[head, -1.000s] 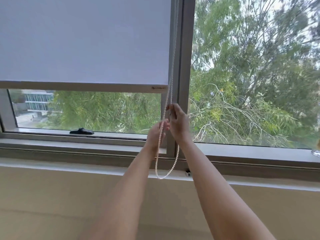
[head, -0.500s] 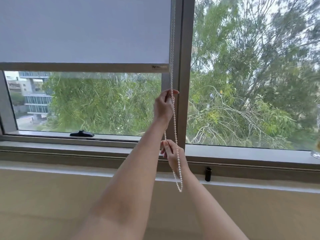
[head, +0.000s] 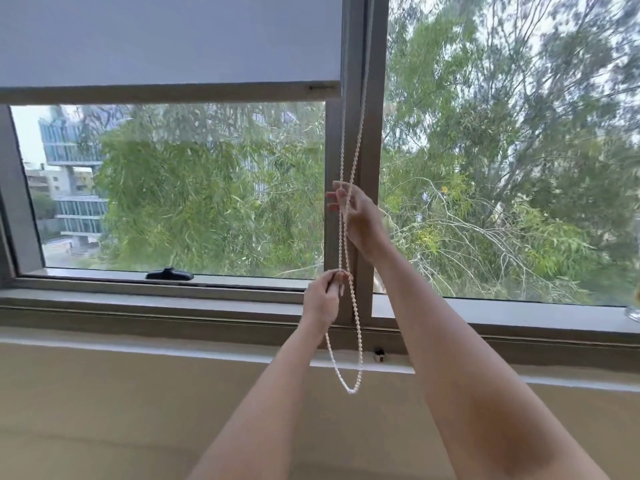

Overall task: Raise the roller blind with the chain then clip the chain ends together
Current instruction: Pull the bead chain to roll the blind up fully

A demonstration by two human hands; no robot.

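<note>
The grey roller blind (head: 166, 36) covers the top of the left window pane, and its bottom bar (head: 166, 93) hangs well above the sill. A white beaded chain (head: 356, 323) runs down along the window's centre post and ends in a loop below the sill. My left hand (head: 323, 299) pinches one strand of the chain low down, at sill height. My right hand (head: 358, 216) is higher up, its fingers closed around the chain in front of the post.
A black window handle (head: 169, 274) lies on the lower frame at left. A small black and white fitting (head: 379, 353) sits on the ledge (head: 138, 344) just right of the chain loop. Some glass object (head: 635, 311) shows at the right edge. A beige wall (head: 121, 410) runs below.
The blind's bottom bar has risen, baring more glass. My left hand has come down from high on the chain to sill height, and my right hand has gone up above it.
</note>
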